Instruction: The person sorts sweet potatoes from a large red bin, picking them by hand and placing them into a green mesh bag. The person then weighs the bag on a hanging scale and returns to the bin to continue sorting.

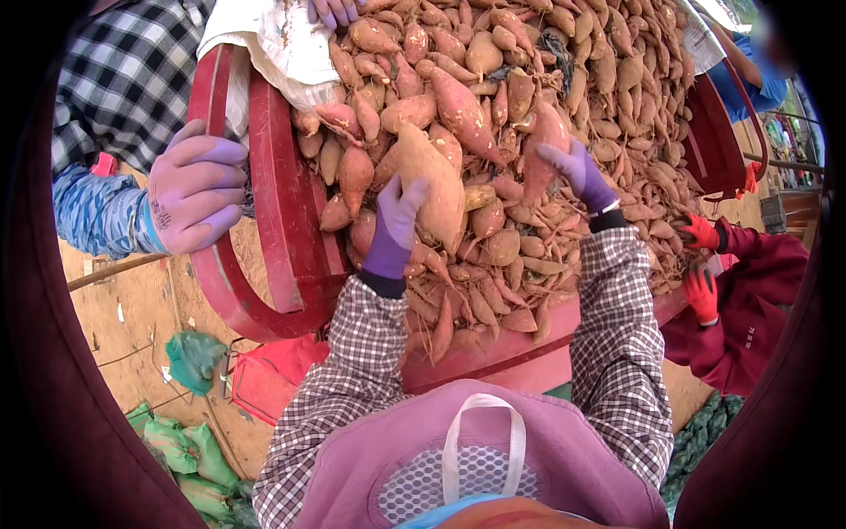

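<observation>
Both my hands wear purple gloves and are over a big heap of sweet potatoes (502, 247). My left hand (399, 216) is closed on a large, tan sweet potato (432, 185), its fingers along the left side. Farther right, my right hand (582, 176) grips a reddish sweet potato (546, 145), thumb and fingers at its right side. Parts of both gripped roots are hidden by the gloves. Around them lie many loose roots of mixed size, with thin ones near the front edge.
A red metal rail (273, 203) bounds the heap at left, with another person's gloved hand (198, 185) on it. At right, a co-worker's red gloves (701, 295) touch the heap. White sacking (264, 44) lies back left; green bags (194, 454) lie on the ground.
</observation>
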Action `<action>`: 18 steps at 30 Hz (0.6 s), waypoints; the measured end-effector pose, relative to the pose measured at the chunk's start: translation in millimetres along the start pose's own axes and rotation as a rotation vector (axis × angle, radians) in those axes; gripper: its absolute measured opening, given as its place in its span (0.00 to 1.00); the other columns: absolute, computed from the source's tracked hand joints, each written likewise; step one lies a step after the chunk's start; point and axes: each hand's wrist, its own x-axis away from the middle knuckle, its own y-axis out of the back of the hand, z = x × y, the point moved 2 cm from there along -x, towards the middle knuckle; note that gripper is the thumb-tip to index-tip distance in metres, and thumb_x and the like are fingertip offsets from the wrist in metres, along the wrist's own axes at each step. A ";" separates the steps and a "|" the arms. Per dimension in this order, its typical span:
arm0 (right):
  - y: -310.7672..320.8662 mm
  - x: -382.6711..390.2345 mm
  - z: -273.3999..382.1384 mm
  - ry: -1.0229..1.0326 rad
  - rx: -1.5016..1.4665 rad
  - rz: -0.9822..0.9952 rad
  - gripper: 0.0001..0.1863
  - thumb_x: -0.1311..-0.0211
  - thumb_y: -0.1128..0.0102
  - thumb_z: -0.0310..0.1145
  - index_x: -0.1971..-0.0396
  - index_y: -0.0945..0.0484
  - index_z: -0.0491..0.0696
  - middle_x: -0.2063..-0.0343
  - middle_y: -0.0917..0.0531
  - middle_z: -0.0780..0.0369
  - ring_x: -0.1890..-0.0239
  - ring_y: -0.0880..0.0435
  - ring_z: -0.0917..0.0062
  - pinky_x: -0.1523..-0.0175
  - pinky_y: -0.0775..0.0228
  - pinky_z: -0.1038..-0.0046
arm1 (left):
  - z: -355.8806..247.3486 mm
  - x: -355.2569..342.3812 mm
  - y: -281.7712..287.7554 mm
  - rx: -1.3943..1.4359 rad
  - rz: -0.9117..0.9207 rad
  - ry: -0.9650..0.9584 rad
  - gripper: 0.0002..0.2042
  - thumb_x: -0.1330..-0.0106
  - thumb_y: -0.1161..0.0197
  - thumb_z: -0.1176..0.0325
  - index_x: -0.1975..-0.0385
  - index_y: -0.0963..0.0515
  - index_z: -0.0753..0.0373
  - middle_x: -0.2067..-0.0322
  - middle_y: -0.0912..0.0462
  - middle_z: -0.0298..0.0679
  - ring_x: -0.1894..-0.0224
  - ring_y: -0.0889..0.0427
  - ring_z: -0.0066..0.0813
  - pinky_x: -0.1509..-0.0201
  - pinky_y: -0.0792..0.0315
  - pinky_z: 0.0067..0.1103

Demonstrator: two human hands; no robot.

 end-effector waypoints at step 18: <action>-87.9 175.0 -62.5 0.426 -1.753 0.299 0.33 0.28 0.52 0.52 0.32 0.39 0.48 0.35 0.31 0.53 0.34 0.32 0.62 0.29 0.43 0.59 | -19.1 97.0 -169.6 -0.830 0.263 -0.511 0.31 0.50 0.25 0.56 0.53 0.27 0.74 0.38 0.36 0.59 0.37 0.33 0.53 0.34 0.36 0.35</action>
